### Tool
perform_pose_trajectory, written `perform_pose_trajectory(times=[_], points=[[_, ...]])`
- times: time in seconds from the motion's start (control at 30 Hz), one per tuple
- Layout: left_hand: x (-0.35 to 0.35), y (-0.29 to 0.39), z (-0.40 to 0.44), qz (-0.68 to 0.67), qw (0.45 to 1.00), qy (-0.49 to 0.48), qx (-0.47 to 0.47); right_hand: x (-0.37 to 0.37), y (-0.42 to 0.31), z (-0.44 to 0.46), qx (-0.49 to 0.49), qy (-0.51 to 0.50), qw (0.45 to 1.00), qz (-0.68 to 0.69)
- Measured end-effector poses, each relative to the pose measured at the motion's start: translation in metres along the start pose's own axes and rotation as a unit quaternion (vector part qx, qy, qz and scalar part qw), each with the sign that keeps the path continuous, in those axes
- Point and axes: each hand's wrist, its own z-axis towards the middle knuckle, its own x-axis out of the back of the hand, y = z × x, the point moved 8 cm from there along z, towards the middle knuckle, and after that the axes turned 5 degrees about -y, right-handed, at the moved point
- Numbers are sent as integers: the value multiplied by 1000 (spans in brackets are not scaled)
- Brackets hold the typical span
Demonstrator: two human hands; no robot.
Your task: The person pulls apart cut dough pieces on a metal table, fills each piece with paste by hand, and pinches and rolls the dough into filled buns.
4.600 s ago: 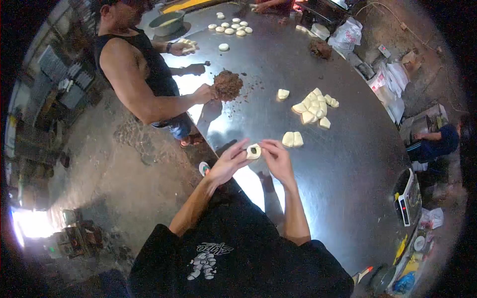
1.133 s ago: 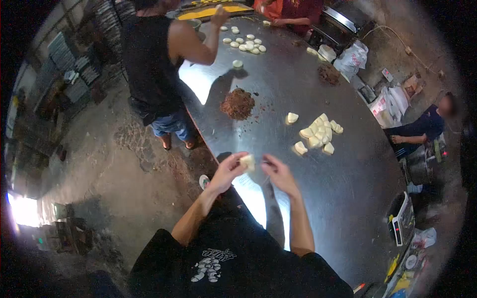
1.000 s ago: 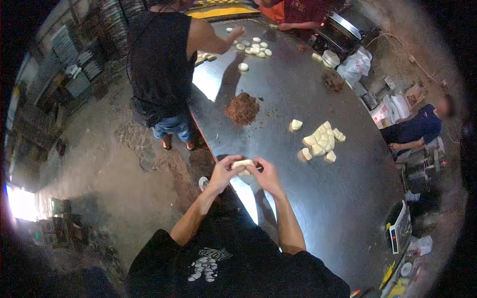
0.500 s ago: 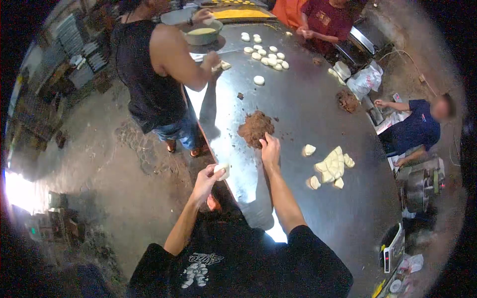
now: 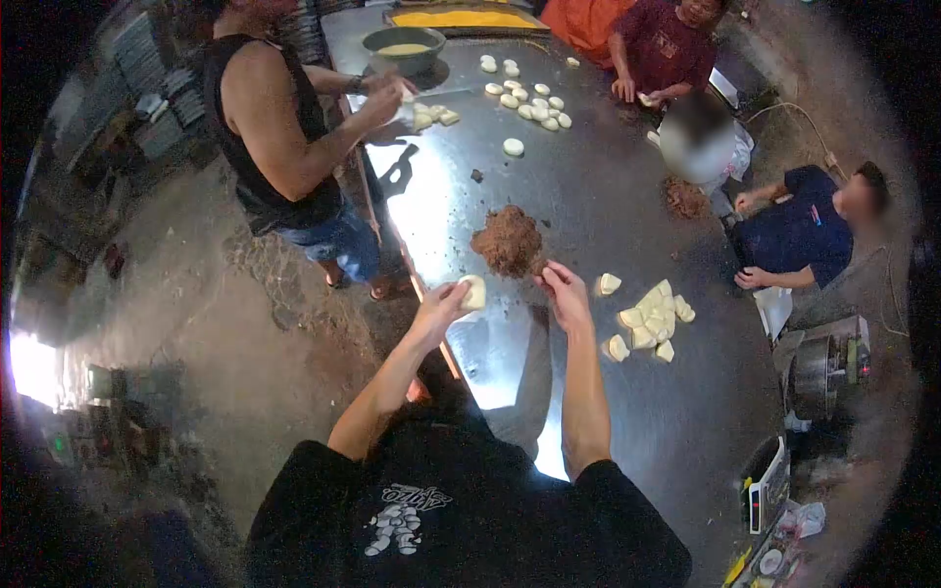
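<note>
My left hand [image 5: 439, 316] is closed on a flattened piece of pale dough [image 5: 472, 292], held near the table's left edge. My right hand [image 5: 567, 297] has its thumb and fingers drawn together beside the near right side of a crumbly brown filling mound [image 5: 507, 241]. Whatever sits between those fingertips, if anything, is too small to make out. To the right of that hand lies a cluster of cut dough pieces [image 5: 652, 316], with a few loose ones around it.
Round dough balls [image 5: 529, 103] sit farther up the metal table [image 5: 608, 421]. A co-worker in a black tank top [image 5: 270, 127] handles dough at the left, by a green bowl [image 5: 402, 57]. Other people work along the far right side, near a second brown mound [image 5: 684, 199].
My left hand has moved right and up with the dough, now over the table. My right hand has shifted right, slightly away from the mound. The tank-top co-worker's hands have come together.
</note>
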Motion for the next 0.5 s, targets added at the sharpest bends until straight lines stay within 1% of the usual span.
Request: perform_pose_trajectory(times=[0.03,0.07,0.1,0.13,0.17,0.2,0.27,0.3,0.33,0.37,0.4,0.43,0.47,0.5], points=[[-13,-5,1,-5,999,-33,12,-12,-9,-18,17,-50,998,-25],[-24,-14,2,-8,998,-49,39,-30,-26,-44,67,-73,990,-102],[-32,-21,-1,-8,998,-51,41,-40,-24,-63,66,-71,990,-102],[-43,-26,-4,-5,997,-74,32,-55,-35,-86,171,-75,949,-253],[-55,-31,-8,-2,995,-98,23,-70,-42,-108,269,-75,875,-395],[-59,-38,-12,18,997,-77,23,-70,-38,-119,268,-70,876,-394],[-61,-49,-27,8,996,-82,37,-68,-33,-140,286,-52,843,-453],[-60,-53,-34,-5,995,-82,47,-64,-35,-149,286,-52,844,-451],[-59,-57,-42,-58,993,-81,69,-50,-34,-155,226,-51,915,-331],[-59,-58,-51,-56,993,-74,67,-38,-27,-161,160,-53,964,-203],[-65,-60,-59,-83,990,-93,72,-32,-23,-170,153,-67,970,-176],[-68,-58,-66,-111,986,-107,68,-35,-28,-185,103,-88,970,-203],[-78,-58,-76,-100,981,-152,63,-42,-31,-201,56,-118,964,-232],[-89,-59,-87,-86,977,-189,49,-42,-20,-202,74,-149,970,-180]])
